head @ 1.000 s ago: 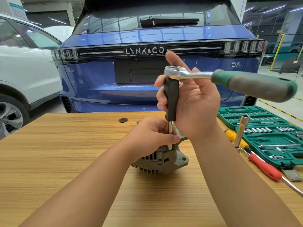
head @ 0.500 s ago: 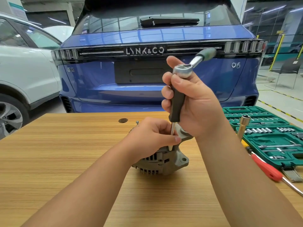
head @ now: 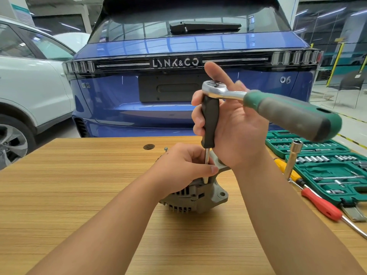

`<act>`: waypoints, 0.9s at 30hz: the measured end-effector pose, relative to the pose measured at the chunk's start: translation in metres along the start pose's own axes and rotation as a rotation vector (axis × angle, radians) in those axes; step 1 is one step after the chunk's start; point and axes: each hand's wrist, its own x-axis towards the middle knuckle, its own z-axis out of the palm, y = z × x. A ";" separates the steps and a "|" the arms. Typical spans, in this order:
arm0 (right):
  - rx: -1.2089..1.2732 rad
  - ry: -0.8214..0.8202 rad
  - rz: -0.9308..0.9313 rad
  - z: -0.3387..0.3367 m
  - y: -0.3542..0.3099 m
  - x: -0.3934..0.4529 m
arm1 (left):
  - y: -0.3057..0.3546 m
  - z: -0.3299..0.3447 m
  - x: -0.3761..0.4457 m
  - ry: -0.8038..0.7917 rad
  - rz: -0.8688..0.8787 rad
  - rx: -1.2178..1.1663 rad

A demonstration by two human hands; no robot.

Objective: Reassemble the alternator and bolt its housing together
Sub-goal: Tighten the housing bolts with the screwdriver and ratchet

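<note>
Two cars: we see a blue car (head: 178, 80) with its rear towards us beyond the table, and a white car (head: 29, 80) to its left.
Table: we work on a wooden table (head: 79, 195).
Socket set: a green socket case (head: 327, 171) lies open at the table's right edge, with a red-handled screwdriver (head: 319, 205) and a yellow-handled screwdriver (head: 282, 164) just beside it.
Ratchet: the ratchet (head: 278, 108) sits on top of the extension, its green handle pointing right and towards us.
Alternator: the alternator (head: 198, 197) rests on the table near centre.
Right hand: our right hand (head: 234, 128) curls round the black extension (head: 209, 124), held upright.
Left hand: our left hand (head: 182, 169) rests on the alternator and pinches the extension's steel shaft just above the housing.
Bolt: one loose bolt (head: 166, 149) stands behind the alternator.
</note>
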 end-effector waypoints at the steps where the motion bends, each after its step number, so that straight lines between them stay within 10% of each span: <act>1: 0.006 0.011 0.006 0.000 0.001 0.000 | 0.000 0.000 0.000 0.002 -0.004 -0.001; 9: -0.218 0.353 -0.030 -0.007 0.004 0.003 | 0.000 0.003 0.000 0.010 0.016 0.064; 14: 0.099 -0.014 0.075 -0.007 0.005 0.000 | -0.001 -0.001 -0.002 -0.014 -0.001 0.031; 27: 0.122 -0.082 -0.061 -0.007 0.011 -0.002 | -0.003 0.000 0.002 0.006 0.001 0.033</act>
